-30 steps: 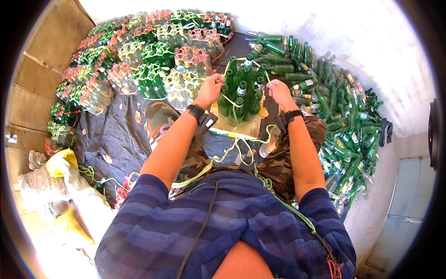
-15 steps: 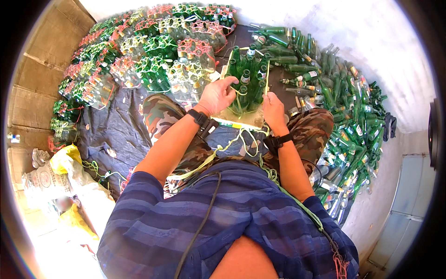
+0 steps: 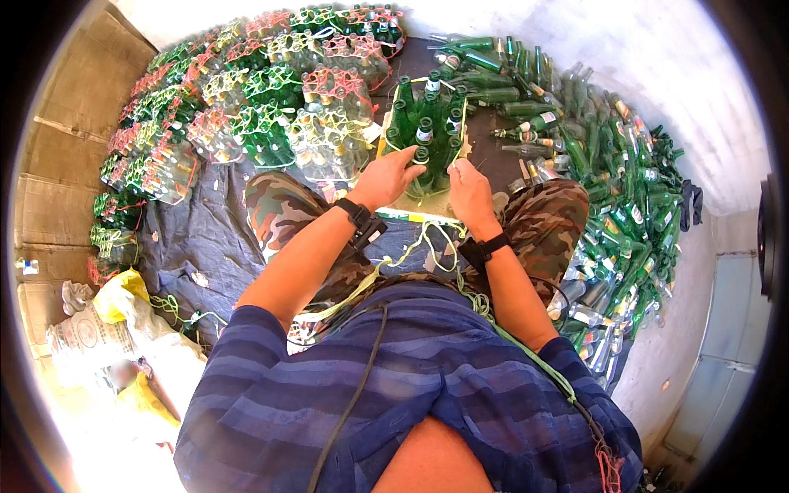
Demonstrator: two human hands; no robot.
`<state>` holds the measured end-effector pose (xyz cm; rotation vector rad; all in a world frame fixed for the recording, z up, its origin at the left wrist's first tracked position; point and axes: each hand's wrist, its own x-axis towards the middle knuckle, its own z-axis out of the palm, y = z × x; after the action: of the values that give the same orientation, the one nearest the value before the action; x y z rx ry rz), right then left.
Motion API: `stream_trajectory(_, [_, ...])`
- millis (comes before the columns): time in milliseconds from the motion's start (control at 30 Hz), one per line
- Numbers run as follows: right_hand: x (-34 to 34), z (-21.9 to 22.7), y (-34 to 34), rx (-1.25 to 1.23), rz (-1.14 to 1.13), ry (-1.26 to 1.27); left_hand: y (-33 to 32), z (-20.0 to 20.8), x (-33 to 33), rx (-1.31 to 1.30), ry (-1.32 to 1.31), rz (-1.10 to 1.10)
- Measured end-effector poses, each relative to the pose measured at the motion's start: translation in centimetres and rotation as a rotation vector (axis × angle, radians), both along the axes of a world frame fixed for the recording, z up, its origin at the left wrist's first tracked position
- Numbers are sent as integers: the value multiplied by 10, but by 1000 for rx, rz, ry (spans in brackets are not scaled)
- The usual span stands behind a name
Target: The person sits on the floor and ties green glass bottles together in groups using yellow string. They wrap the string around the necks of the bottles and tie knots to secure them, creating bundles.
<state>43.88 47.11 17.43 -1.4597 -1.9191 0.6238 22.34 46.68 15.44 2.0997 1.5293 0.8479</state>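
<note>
Board: in the head view, the yellowish board (image 3: 436, 204) lies on the dark sheet (image 3: 218, 222) between my camouflage-trousered knees (image 3: 279, 205).
Green bottles: the group of green bottles (image 3: 425, 135) stands upright on the board, packed close — a pale cord (image 3: 465, 103) runs along its right side.
Left hand: my left hand (image 3: 382, 181) is at the board's near left part, thumb and forefinger parted beside the nearest bottle; whether they are clamped on cord or glass, I cannot tell.
Right hand: my right hand (image 3: 472, 193) is over the board's near right side, fingers curled, close to the bottles; I cannot tell whether cord is pinched there.
Loose strands: yellow-green strands (image 3: 355, 294) trail from the board's near edge toward my lap.
Netted bundles: left of the board, netted bundles (image 3: 333, 144) of clear and green bottles stand in rows.
Bottle heap: right of the board, a bottle heap (image 3: 608, 205), mostly green, spreads along the pale wall (image 3: 657, 74) — many bottles on their sides.
</note>
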Motion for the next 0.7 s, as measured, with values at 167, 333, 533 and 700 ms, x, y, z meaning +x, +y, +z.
stream_trajectory(167, [-4, -9, -1, 99, -22, -90, 2, -1, 1, -8, -49, -5])
stream_trajectory(333, [-8, -10, -6, 92, -13, -189, 0, 2, 6, -67, -118, -2])
stream_trajectory(533, [-13, -3, -9, 69, 32, -288, 0, -2, 7, -23, -123, 8])
stream_trajectory(700, [-14, -4, -10, 65, 35, -335, 1, -8, 9, 27, -127, 9])
